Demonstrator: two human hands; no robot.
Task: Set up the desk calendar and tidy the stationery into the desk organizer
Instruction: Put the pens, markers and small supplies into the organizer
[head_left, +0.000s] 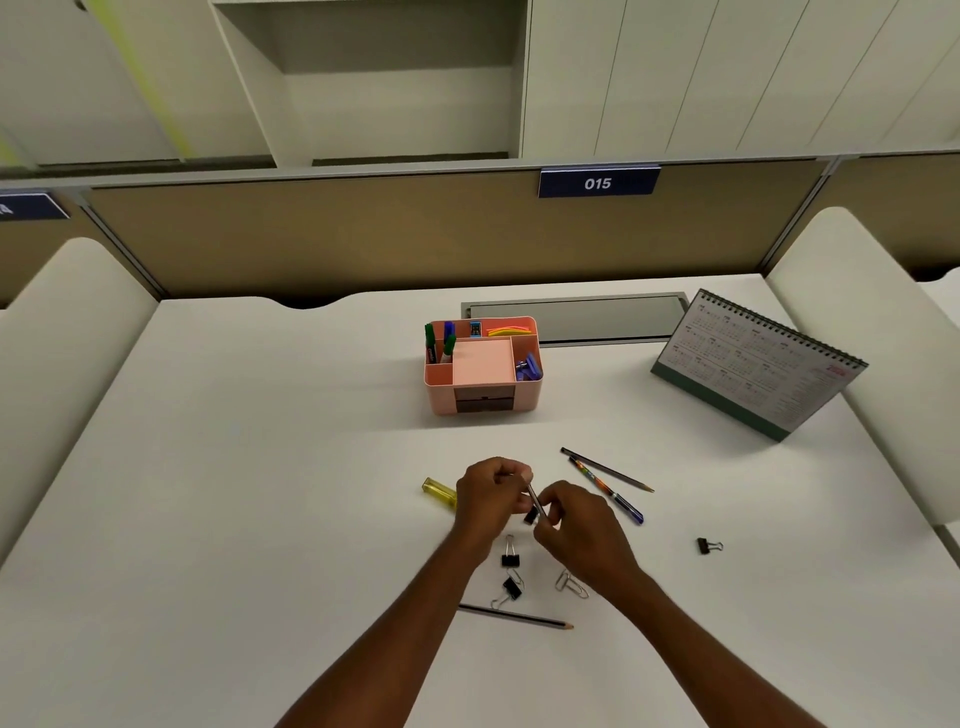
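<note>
The pink desk organizer (483, 366) stands mid-desk with markers, sticky notes and blue clips in its compartments. The desk calendar (756, 364) stands upright at the right. My left hand (491, 496) and my right hand (576, 530) meet in front of the organizer. Both pinch a thin pen or pencil (535, 501), with a small black binder clip (531, 515) between the fingers. A yellow highlighter (439, 490) lies just left of my left hand.
Two black binder clips (510, 558) and paper clips (570, 583) lie below my hands, with a pencil (514, 617) nearer me. Two pencils and a blue pen (605, 480) lie to the right. Another binder clip (707, 545) sits far right. A cable tray (576, 317) is behind the organizer.
</note>
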